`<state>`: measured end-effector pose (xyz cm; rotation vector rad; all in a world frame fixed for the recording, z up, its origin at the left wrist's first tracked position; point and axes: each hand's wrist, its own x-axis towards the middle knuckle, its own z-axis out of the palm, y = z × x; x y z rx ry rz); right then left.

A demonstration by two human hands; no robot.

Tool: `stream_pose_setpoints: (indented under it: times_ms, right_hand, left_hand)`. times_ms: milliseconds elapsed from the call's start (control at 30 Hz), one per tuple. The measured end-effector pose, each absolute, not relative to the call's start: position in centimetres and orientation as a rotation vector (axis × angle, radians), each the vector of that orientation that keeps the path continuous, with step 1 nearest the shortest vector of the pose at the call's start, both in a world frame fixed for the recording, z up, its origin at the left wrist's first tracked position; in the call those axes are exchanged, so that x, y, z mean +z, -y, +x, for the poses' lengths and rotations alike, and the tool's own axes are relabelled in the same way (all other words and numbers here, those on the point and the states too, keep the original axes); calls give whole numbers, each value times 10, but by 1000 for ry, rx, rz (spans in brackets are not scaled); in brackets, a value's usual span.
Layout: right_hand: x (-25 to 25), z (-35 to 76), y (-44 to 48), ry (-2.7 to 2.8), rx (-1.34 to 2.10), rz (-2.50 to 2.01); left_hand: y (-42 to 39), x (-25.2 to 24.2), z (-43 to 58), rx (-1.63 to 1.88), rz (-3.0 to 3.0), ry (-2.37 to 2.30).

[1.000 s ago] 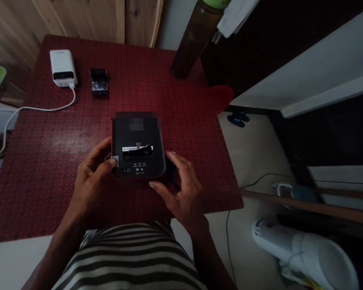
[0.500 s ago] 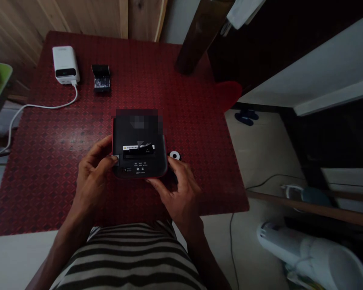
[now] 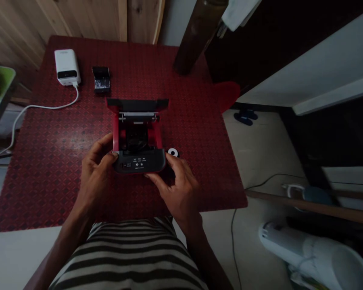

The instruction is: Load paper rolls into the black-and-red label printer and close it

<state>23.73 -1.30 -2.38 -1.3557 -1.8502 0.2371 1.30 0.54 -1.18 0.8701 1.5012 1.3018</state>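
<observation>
A small black and red label printer (image 3: 139, 162) is between my hands above the red patterned table, its lid (image 3: 138, 105) swung up at the far side. Inside, a roller shows under the lid and the red-walled bay is dark; what lies in it is hard to make out. My left hand (image 3: 97, 167) grips the left side, thumb on the front left corner. Around the front right corner, my right hand (image 3: 177, 181) holds on with thumb and fingers. Just beyond my right fingers lies a roll with a white ring-shaped end (image 3: 172, 152), partly hidden.
At the back left of the table (image 3: 63, 193) lies a white power bank (image 3: 66, 66) with a white cable. Beside it sits a small black item with a shiny strip (image 3: 101, 79). A dark round post (image 3: 196, 38) stands at the back right. A red stool (image 3: 228, 96) is beyond the right edge.
The printer's lid, shut before, has sprung up, baring the inside. Both my hands keep their hold on the sides. The view has shifted slightly.
</observation>
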Motion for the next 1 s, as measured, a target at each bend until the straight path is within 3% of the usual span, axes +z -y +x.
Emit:
stream_pose_setpoints:
  times_ms: [233, 467, 633, 767, 1000]
  right_hand:
    - [-18, 239, 15, 1861, 250, -1326]
    - [25, 254, -16, 1926, 219, -1296]
    - [49, 226, -77, 2390, 314, -1173]
    - [64, 189, -109, 2804, 488, -1362]
    - [70, 165, -118, 2985, 385, -1514]
  left_hand:
    - [-2, -19, 8, 1335, 874, -1434]
    - [-6, -20, 6, 1338, 1038, -1364]
    - [-7, -35, 10, 1362, 1216, -1295]
    - [-5, -45, 5, 1359, 1344, -1319]
    - [-7, -47, 0, 1342, 1397, -1344]
